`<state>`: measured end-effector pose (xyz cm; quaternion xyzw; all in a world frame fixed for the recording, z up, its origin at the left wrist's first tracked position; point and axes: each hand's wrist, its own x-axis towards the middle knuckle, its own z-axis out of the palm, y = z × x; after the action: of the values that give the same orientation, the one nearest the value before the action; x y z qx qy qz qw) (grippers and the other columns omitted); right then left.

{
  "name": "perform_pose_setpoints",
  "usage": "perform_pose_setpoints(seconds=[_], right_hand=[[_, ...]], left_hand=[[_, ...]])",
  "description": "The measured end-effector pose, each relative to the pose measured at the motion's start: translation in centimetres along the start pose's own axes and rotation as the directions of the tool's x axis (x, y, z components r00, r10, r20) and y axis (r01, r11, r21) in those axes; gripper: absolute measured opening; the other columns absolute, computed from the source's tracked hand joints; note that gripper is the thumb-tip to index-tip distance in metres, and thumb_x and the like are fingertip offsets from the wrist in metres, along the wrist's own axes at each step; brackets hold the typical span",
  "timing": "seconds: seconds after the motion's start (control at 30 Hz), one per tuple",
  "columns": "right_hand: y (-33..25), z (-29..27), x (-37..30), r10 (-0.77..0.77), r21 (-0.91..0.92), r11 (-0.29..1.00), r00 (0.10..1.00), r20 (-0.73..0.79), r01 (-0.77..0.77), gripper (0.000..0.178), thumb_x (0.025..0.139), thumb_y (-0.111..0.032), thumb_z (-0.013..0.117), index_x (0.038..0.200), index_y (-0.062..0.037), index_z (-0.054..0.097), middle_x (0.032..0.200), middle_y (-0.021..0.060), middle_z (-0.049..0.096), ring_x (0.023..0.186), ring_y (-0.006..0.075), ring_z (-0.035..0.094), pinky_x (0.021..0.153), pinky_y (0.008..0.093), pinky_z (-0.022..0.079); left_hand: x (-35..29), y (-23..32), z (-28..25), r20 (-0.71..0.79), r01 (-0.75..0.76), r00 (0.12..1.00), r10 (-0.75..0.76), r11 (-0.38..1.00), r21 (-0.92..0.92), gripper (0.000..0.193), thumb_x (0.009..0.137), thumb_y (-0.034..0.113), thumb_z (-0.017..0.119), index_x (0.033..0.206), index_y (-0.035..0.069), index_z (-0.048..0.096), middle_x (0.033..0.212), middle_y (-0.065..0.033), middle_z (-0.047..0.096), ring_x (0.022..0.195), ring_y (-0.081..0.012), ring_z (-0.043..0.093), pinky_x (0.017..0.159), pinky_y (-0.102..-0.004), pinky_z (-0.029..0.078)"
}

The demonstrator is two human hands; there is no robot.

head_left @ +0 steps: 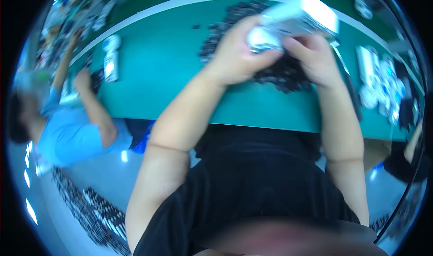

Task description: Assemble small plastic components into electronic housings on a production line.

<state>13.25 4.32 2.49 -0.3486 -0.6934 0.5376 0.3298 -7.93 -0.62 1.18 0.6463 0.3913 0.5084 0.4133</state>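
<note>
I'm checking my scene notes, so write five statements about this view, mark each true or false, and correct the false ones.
1. The left hand grips a white box-bodied device. True.
2. A pile of small black parts lies on the tabletop. True.
3. The tabletop is red. False: it is green.
4. A co-worker in a blue shirt is on the left. True.
5. The right hand rests flat on the tabletop. False: it is up at the device.
</note>
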Motion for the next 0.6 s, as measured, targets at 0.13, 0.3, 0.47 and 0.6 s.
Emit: perform_pose_setpoints(seconds=[0.13,0.3,0.47,0.6], right_hand=[[3.2,-2.1,-0.9,0.232,0.170,0.959,0.973,-0.016,-0.226,0.036,0.096,-0.023,0.073,0.121,0.0026,0.070,0.108,0.0064,0.072,0.098,0.0165,0.065,0.091,0.0314,0.049],[2.6,-0.3,-1.0,0.094,0.255,0.965,0.990,-0.104,-0.065,0.042,0.096,-0.019,0.073,0.131,0.0025,0.064,0.124,0.0093,0.068,0.114,0.0188,0.062,0.101,0.0336,0.047],[2.0,-0.2,-0.8,-0.010,0.285,0.958,0.999,-0.036,0.020,0.047,0.095,-0.014,0.072,0.137,0.0011,0.059,0.132,0.0109,0.065,0.123,0.0212,0.060,0.108,0.0362,0.045],[2.0,-0.3,-0.9,-0.105,0.348,0.933,0.994,0.028,0.089,0.046,0.093,-0.011,0.073,0.136,-0.0003,0.061,0.130,0.0113,0.067,0.121,0.0230,0.062,0.107,0.0377,0.047]], left_hand=[[0.5,-0.2,0.5,0.018,-0.126,0.992,0.125,0.970,0.209,0.059,0.081,0.025,0.082,0.132,0.004,0.060,0.120,-0.0119,0.066,0.110,-0.0244,0.064,0.097,-0.0380,0.050],[0.2,0.4,0.3,0.016,-0.163,0.986,0.164,0.959,0.230,0.061,0.079,0.024,0.082,0.132,0.003,0.061,0.126,-0.0182,0.063,0.116,-0.0351,0.061,0.102,-0.0427,0.047],[0.2,0.3,0.5,0.017,-0.210,0.977,0.212,0.954,0.212,0.061,0.079,0.024,0.081,0.132,0.003,0.061,0.123,-0.0171,0.064,0.117,-0.0345,0.059,0.104,-0.0427,0.046],[0.2,0.6,0.2,0.058,-0.226,0.974,0.218,0.954,0.199,0.059,0.078,0.022,0.081,0.131,0.004,0.061,0.123,-0.0164,0.064,0.118,-0.0347,0.059,0.105,-0.0427,0.046]])
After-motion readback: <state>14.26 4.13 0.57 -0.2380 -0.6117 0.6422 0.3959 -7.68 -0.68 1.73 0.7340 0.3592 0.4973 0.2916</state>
